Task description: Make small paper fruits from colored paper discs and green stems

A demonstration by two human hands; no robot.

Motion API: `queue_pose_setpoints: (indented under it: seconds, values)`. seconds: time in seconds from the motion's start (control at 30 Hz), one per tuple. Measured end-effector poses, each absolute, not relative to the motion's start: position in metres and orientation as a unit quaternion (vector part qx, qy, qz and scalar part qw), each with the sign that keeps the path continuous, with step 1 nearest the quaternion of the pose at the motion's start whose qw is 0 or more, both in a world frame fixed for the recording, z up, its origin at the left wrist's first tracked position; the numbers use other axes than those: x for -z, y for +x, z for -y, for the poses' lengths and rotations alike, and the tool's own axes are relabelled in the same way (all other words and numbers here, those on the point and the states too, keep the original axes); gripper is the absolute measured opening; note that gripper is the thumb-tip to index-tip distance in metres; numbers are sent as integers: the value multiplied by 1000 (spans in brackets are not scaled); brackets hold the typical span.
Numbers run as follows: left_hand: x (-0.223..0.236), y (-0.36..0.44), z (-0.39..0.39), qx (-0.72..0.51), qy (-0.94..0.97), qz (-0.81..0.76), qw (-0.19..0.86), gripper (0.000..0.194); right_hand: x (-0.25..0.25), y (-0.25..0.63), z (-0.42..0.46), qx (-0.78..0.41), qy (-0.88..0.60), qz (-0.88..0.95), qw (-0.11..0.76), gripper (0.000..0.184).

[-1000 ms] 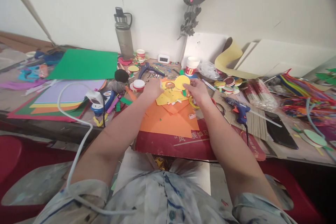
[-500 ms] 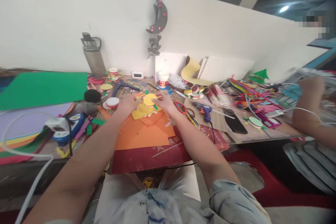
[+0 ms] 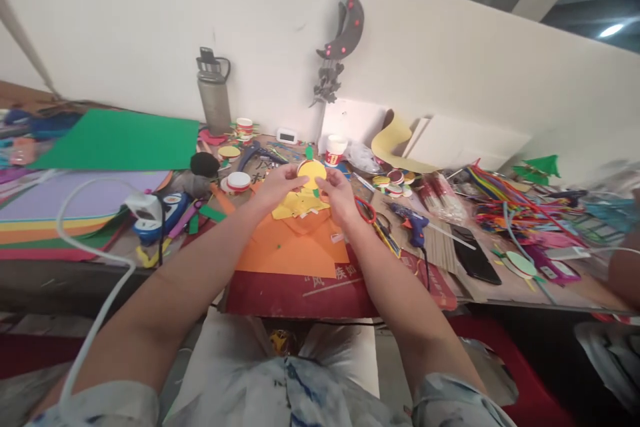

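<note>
Between my two hands is a round yellow paper disc (image 3: 312,174) with small green tabs at its top and lower edge. My left hand (image 3: 277,185) pinches its left side, thumb on the front. On the other side my right hand (image 3: 337,192) grips the right edge. Just below the disc lie yellow paper scraps (image 3: 295,205) with small cut bits on them. Orange paper sheets (image 3: 290,250) spread beneath, over a dark red printed board (image 3: 280,297). Scissors with red handles (image 3: 367,210) rest right of my right hand.
A blue glue gun (image 3: 416,227) and a black phone (image 3: 475,257) lie to the right. A white-topped round piece (image 3: 237,181), a bottle (image 3: 214,93), and a paper cup (image 3: 335,149) stand around the hands. Green sheet (image 3: 125,140) lies left. Part of another person's arm (image 3: 625,277) shows at far right.
My left hand has come up to the disc and now holds it along with my right hand. The view has swung right, then partly back left.
</note>
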State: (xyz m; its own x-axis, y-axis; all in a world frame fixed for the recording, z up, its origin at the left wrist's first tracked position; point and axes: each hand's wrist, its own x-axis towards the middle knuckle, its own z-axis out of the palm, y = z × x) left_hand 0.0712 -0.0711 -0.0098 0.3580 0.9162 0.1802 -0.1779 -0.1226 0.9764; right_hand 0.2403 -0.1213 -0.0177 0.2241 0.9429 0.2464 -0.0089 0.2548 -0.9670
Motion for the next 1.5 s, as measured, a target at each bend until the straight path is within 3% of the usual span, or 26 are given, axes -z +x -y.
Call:
queue_pose_setpoints:
  seconds: [0.27, 0.53, 0.73, 1.0, 1.5]
  values:
    - [12, 66, 69, -451, 619, -290, 574, 50, 18, 241, 121, -391, -446, 502, 630, 58]
    - [13, 68, 71, -442, 601, -280, 605, 69, 21, 244, 117, -384, -450, 498, 634, 58]
    - [13, 69, 69, -456, 586, -301, 599, 62, 17, 248, 118, -404, -446, 507, 617, 66]
    - [9, 72, 76, -461, 577, -303, 602, 60, 21, 254, 115, -391, -459, 515, 609, 58]
    - [14, 74, 74, -479, 558, -289, 614, 54, 26, 244, 114, -451, -421, 481, 623, 59]
